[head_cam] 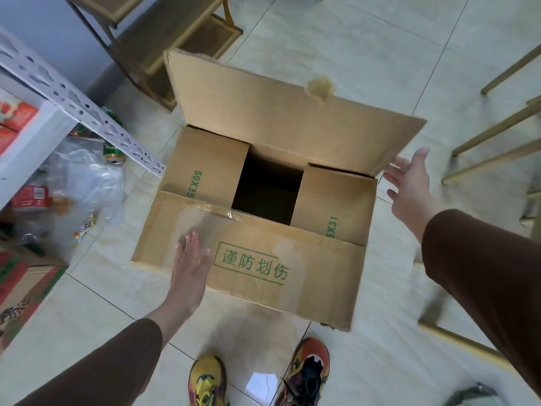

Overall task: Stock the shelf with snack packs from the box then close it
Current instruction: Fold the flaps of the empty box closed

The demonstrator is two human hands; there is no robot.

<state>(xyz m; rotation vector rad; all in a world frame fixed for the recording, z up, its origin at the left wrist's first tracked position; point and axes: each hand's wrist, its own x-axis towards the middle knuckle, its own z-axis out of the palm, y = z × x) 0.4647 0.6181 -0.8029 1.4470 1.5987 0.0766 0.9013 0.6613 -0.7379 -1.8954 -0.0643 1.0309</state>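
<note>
A brown cardboard box (319, 276) with green print stands on the tiled floor in front of me. Its two short flaps and the near long flap are folded in; a dark gap shows between them. The far long flap (278, 112) stands up. My left hand (190, 262) lies flat on the near flap, fingers straight. My right hand (409, 183) is spread beside the right end of the far flap, fingertips at its edge. The white metal shelf (44, 118) at the left holds red snack packs (14, 115).
Under the shelf lie a clear plastic bag (85, 183), a red bottle (32, 196) and a green can (112, 155). A printed carton (20, 291) sits at lower left. A wooden rack (164, 39) stands behind the box, chair legs (494, 148) at right. My shoes (307, 370) are below.
</note>
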